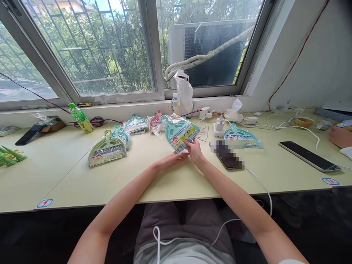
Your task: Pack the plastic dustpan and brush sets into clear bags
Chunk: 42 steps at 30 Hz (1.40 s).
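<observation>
Above the table (154,187), a turquoise mini dustpan-and-brush set (183,134) is held tilted, its printed label facing up. My right hand (194,150) is closed on its lower right edge, thumb over the label. Under the lower edge lies my left hand (174,158), fingers stretched out and fairly flat, close to the set or touching it. To the left stand a green wrapped dustpan set (107,151) and a turquoise set (123,136) behind it. Farther back are another turquoise set (135,124) and a pink set (156,121).
One more turquoise set (242,138) lies right, behind a phone (229,157). White cables run around a charger (219,128) and past a tablet (309,156). A green bottle (81,118) leans at back left. Another person's hand (341,137) rests at far right.
</observation>
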Each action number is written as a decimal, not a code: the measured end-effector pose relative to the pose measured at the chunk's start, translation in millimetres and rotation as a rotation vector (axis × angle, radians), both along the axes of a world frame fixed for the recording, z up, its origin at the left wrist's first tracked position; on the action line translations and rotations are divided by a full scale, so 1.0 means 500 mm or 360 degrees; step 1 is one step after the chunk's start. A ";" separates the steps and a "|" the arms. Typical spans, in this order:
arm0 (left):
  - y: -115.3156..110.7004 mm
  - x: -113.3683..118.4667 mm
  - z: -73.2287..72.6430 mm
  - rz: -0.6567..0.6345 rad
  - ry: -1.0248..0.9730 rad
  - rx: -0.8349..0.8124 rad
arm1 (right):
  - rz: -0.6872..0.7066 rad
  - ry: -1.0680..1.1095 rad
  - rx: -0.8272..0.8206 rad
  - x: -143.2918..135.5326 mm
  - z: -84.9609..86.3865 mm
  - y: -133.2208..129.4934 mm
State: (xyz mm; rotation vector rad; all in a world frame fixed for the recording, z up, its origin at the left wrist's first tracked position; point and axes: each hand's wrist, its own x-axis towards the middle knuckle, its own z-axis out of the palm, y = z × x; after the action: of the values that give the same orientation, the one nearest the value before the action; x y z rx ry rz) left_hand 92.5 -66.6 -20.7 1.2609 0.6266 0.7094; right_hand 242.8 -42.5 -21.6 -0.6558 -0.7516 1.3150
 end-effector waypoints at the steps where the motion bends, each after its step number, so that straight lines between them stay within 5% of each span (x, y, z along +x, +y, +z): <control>1: -0.002 -0.001 0.001 -0.0060 0.0017 0.0015 | -0.0010 0.0014 0.0003 0.002 0.002 -0.001; 5: 0.010 -0.029 0.023 -0.0104 0.0069 0.0030 | -0.0017 0.0061 0.0003 0.005 0.009 -0.004; 10: 0.027 -0.055 0.046 0.0388 -0.0189 0.0124 | 0.0016 0.0074 -0.0043 -0.003 0.010 -0.008; 18: 0.014 -0.020 0.012 0.0631 -0.0118 0.0007 | 0.0138 -0.0015 -0.0239 -0.009 0.008 -0.009; 32: 0.020 -0.038 0.010 0.0489 0.0118 0.0148 | -0.0149 -0.0012 -0.0499 0.038 0.000 0.030; 42: 0.030 -0.051 0.020 0.0605 0.0021 0.0081 | 0.0154 -0.0085 -0.0191 0.032 -0.002 0.032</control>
State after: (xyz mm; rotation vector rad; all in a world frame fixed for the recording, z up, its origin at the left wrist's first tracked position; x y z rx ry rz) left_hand 66.9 -51.6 -10.6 1.2060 0.8761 1.0358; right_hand 258.8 -26.3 -22.5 -0.7608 -0.7598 1.4446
